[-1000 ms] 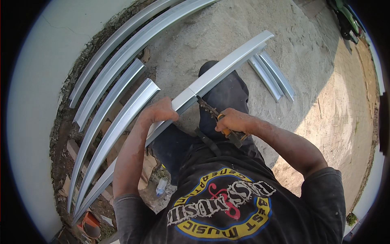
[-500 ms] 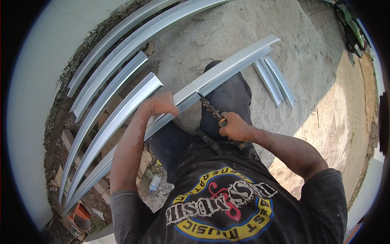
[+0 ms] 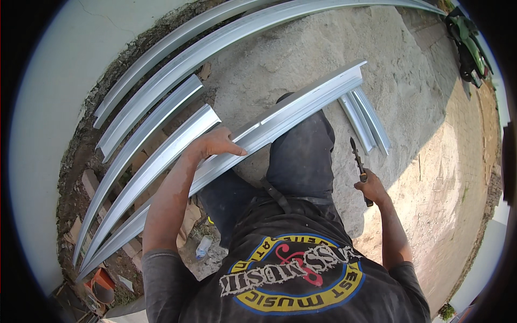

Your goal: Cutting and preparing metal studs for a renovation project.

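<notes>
A long galvanized metal channel [image 3: 318, 99] lies slantwise across my thighs, its hollow side partly facing me. A thin cut line crosses its upper flange near my left hand. My left hand [image 3: 219, 142] is closed around the channel left of that cut, thumb stretched along the near edge. Off to the right, away from the channel, my right hand [image 3: 372, 188] grips a pair of tin snips [image 3: 356, 156] by the yellow and black handles. The snips point forward, and their jaws look closed.
Several long metal channels [image 3: 161, 102] lie on the ground at the left, by a white wall [image 3: 48, 107]. Two short channel pieces [image 3: 366, 121] rest beyond my right knee. A clear plastic bottle [image 3: 204, 245] and an orange container [image 3: 102, 285] sit lower left. A green machine [image 3: 468, 48] stands far right.
My right hand has pulled the snips out of the channel and swung them to the right. The channel has rolled, showing more of its hollow side, with my left hand still on it.
</notes>
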Demonstrator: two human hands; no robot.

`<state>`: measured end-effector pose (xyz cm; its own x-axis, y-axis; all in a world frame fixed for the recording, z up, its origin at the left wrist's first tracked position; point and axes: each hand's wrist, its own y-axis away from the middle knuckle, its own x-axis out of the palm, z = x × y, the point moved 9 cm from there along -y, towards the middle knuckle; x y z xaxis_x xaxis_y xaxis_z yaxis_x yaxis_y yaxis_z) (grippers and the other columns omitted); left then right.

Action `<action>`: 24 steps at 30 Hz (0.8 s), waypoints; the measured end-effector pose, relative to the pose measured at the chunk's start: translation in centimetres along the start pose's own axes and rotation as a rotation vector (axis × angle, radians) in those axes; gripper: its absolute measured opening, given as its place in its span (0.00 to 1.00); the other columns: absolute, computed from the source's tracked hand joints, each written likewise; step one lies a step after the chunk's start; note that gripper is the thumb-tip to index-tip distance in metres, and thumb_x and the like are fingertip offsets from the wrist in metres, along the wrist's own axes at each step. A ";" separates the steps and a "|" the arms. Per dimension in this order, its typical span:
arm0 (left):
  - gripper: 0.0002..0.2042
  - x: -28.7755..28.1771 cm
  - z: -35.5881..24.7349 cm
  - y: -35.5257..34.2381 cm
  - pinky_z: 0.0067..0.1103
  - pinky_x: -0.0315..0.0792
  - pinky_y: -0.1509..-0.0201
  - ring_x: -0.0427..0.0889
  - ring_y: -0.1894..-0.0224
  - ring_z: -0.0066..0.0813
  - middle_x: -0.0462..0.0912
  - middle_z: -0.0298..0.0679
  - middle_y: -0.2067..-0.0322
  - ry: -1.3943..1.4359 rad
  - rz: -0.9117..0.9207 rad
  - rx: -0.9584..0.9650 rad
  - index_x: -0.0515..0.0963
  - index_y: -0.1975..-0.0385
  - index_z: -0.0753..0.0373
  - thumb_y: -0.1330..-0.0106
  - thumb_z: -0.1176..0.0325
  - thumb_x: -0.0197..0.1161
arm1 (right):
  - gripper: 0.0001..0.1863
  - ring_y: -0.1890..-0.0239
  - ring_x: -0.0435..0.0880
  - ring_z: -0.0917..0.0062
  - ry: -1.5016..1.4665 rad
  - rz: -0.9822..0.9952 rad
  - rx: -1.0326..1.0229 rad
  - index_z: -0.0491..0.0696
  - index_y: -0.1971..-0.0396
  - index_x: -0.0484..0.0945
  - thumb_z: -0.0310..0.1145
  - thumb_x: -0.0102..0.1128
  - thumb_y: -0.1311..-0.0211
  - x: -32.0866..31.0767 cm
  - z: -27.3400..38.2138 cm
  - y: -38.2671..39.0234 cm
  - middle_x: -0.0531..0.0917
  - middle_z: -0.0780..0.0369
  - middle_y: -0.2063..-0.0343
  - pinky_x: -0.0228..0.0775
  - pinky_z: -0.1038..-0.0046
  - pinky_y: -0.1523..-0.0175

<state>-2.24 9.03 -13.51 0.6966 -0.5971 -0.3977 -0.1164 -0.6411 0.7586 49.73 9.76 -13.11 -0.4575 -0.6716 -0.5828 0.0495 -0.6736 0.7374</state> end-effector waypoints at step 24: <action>0.45 1.8 8.0 13.1 0.40 0.76 0.41 0.80 0.45 0.58 0.79 0.61 0.49 -0.388 -0.444 -0.144 0.68 0.43 0.70 0.61 0.53 0.81 | 0.47 0.28 0.65 0.61 0.832 -0.638 -0.993 0.50 0.33 0.64 0.21 0.74 0.59 -8.9 28.5 -10.8 0.73 0.58 0.41 0.42 0.48 0.19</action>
<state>-8.20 -4.27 -8.41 0.3449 -0.4374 -0.8305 0.2422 -0.8133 0.5290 27.99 31.79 -6.15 -0.0137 0.0713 -0.9974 0.7814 -0.6216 -0.0552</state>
